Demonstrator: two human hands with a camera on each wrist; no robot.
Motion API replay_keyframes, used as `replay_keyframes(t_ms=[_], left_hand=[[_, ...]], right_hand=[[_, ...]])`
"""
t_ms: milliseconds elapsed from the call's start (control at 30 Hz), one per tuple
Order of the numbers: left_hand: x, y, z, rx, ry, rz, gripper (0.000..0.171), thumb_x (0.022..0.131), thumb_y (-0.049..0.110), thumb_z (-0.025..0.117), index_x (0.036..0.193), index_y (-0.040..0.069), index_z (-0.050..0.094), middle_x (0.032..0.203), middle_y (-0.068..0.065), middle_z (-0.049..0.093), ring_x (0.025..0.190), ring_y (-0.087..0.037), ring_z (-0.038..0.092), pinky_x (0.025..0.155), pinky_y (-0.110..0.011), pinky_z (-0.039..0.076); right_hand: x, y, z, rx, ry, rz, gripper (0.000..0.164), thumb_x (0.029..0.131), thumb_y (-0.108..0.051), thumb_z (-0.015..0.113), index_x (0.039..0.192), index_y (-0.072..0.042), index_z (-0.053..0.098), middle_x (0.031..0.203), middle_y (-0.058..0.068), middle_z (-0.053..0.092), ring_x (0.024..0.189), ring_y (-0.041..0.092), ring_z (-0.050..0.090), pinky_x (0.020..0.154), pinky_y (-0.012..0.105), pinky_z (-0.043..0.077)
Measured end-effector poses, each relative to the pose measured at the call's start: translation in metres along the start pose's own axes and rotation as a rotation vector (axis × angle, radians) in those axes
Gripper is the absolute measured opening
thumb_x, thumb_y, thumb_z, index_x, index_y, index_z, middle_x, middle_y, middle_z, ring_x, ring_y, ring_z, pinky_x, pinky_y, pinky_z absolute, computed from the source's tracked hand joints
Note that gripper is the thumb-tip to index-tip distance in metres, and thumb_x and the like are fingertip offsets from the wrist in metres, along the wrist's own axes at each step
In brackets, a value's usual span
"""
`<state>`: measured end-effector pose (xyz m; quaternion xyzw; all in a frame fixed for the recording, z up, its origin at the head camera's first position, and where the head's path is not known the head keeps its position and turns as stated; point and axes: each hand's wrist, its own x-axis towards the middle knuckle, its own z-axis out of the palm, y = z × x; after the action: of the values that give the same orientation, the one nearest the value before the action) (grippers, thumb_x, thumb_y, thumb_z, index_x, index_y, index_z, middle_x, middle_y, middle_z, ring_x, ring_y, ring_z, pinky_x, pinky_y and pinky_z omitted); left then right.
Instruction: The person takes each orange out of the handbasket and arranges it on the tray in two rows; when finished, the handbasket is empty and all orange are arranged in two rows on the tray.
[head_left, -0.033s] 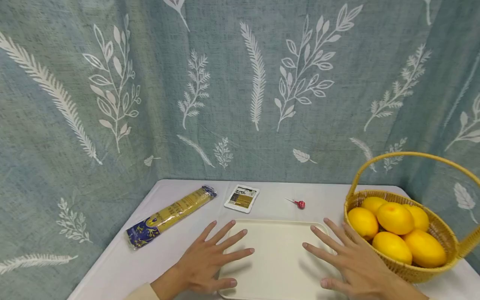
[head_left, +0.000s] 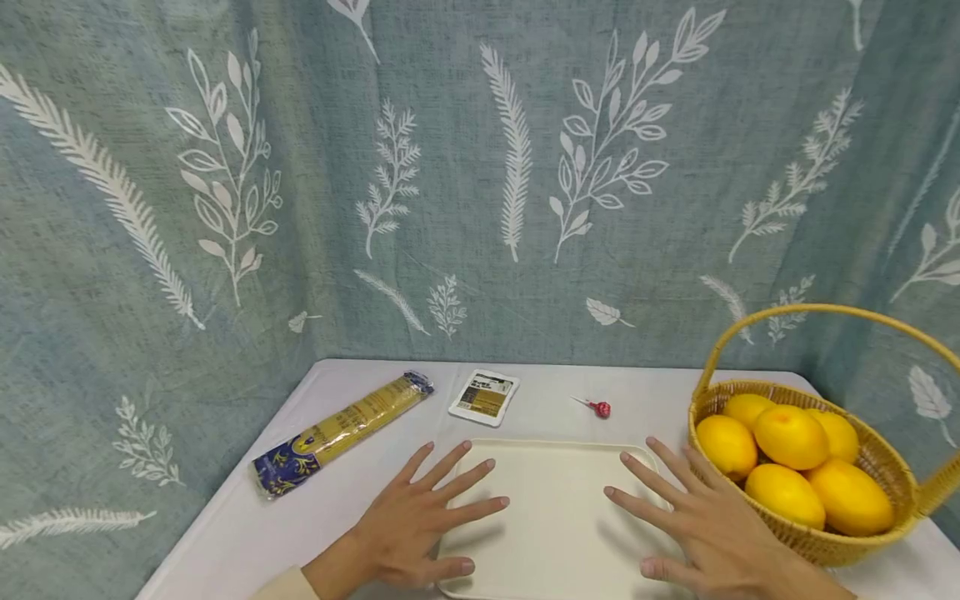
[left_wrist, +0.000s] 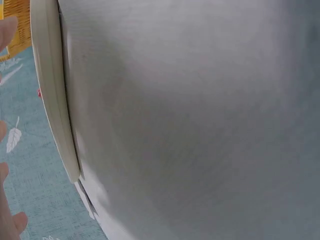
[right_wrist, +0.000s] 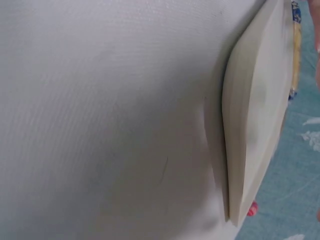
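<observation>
Fingers (head_left: 483, 507) splayed and free, your left hand (head_left: 420, 521) and right hand (head_left: 708, 529) hover over opposite sides of the cream tray (head_left: 555, 517), which lies on the white table (head_left: 652, 408) near the basket (head_left: 862, 550) of lemons (head_left: 787, 437).

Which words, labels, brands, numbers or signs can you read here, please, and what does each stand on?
None can be read with certainty.
Long blue-and-gold plastic packet: printing on its golden middle, too small and blurred.
Flat white rectangular pack: printing across its top face, too small and blurred.
</observation>
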<state>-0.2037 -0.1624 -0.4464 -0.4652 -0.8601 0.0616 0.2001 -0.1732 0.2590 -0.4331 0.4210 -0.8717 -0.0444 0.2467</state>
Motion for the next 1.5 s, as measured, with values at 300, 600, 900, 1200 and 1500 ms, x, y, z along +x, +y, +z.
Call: replay_keyframes(t_ms=[300, 600, 900, 1200, 1500], left_hand=[[0.002, 0.000, -0.002, 0.007, -0.023, -0.024, 0.076, 0.094, 0.074, 0.040, 0.161, 0.046, 0.017, 0.171, 0.003, 0.015, 0.157, -0.034, 0.011, 0.117, -0.066, 0.015], [0.004, 0.000, -0.005, -0.118, -0.034, -0.094, 0.082, 0.093, 0.071, 0.047, 0.162, 0.041, 0.015, 0.171, 0.003, 0.017, 0.157, -0.033, 0.012, 0.115, -0.069, 0.024], [0.006, -0.001, -0.006, -0.305, -0.050, -0.243, 0.088, 0.092, 0.069, 0.055, 0.163, 0.038, 0.015, 0.169, 0.008, 0.021, 0.156, -0.027, 0.018, 0.118, -0.064, 0.027], [0.000, -0.001, 0.001, -0.444, -0.009, -0.363, 0.097, 0.086, 0.068, 0.063, 0.161, 0.019, 0.027, 0.164, 0.000, 0.035, 0.152, -0.028, 0.028, 0.117, -0.061, 0.033], [-0.006, -0.004, 0.006, -0.598, -0.062, -0.458, 0.101, 0.083, 0.069, 0.066, 0.159, 0.015, 0.031, 0.161, -0.007, 0.040, 0.151, -0.035, 0.031, 0.120, -0.063, 0.027]], right_hand=[[0.001, -0.003, 0.002, -0.001, 0.013, 0.000, 0.075, 0.094, -0.071, 0.049, 0.157, -0.032, 0.039, 0.165, 0.009, 0.033, 0.148, 0.043, 0.028, 0.125, 0.048, -0.015], [0.010, 0.003, -0.010, 0.006, -0.022, 0.056, 0.079, 0.092, -0.062, 0.061, 0.159, -0.033, 0.033, 0.168, 0.002, 0.026, 0.147, 0.037, 0.032, 0.126, 0.035, -0.016], [0.020, 0.018, -0.028, 0.056, 0.070, 0.176, 0.076, 0.091, -0.056, 0.066, 0.157, -0.027, 0.040, 0.155, 0.005, 0.048, 0.139, 0.037, 0.043, 0.111, 0.056, 0.038], [0.023, 0.038, -0.036, 0.167, 0.213, 0.409, 0.076, 0.086, -0.037, 0.079, 0.152, -0.020, 0.047, 0.148, 0.013, 0.053, 0.135, 0.040, 0.045, 0.106, 0.064, 0.041], [0.015, 0.054, -0.037, 0.240, 0.407, 0.599, 0.064, 0.086, -0.024, 0.079, 0.143, -0.006, 0.054, 0.139, 0.021, 0.056, 0.129, 0.044, 0.047, 0.106, 0.065, 0.037]])
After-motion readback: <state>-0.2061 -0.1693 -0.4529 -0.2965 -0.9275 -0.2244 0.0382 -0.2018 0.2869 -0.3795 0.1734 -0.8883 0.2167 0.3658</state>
